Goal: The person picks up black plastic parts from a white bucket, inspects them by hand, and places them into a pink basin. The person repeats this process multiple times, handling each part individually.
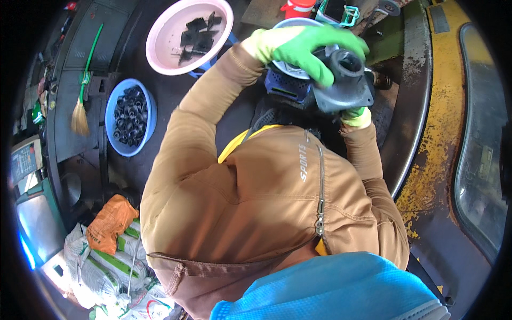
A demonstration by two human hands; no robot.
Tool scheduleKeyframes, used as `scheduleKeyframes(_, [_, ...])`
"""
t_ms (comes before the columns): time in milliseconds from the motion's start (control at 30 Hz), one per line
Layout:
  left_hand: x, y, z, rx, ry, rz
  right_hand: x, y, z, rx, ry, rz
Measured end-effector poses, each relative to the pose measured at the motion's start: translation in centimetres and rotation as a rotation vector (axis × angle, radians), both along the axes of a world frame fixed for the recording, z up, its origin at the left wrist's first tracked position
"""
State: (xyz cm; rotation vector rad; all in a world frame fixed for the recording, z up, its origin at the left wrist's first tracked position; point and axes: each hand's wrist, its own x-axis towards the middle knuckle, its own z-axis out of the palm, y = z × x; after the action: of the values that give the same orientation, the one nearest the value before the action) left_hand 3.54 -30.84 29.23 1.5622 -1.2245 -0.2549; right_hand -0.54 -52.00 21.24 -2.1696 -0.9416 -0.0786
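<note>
Between my hands is a black moulded part (341,92) with a round hollow neck and a flat flange with a hole in its corner. My left hand (314,50), in a green glove with a pale cuff, curls over its neck side, thumb pressed on the near face; the fingertips are slightly blurred. From below, my right hand (354,116), also green-gloved, supports the flange, its fingers mostly hidden behind the part. Under and beyond them are a pale blue basin (290,22) and a blue plastic crate (288,89).
A pink basin (160,53) with black pieces stands at the far left. Lower down, a blue basin (111,125) holds many small black parts. A broom (80,117) and sacks (101,272) lie further left. To the right rises a worn yellow machine (434,133); a red container (300,7) sits beyond.
</note>
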Motion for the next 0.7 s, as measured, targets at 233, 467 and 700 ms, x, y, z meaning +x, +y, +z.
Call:
scheduleKeyframes(233, [-3.2, -4.3, -3.9, -0.292, -0.03, 0.743, 0.6, 2.1, -0.5, 0.766, 0.206, -0.097])
scheduleKeyframes(467, [-3.4, -3.9, -3.1, -0.305, -0.274, 0.676, -0.2, 2.0, 1.1, 0.541, 0.076, -0.192])
scheduleKeyframes(700, [-3.1, -2.0, -1.1, -0.234, -0.258, 0.373, -0.3, -0.1, 4.7, 0.265, 0.341, 0.141])
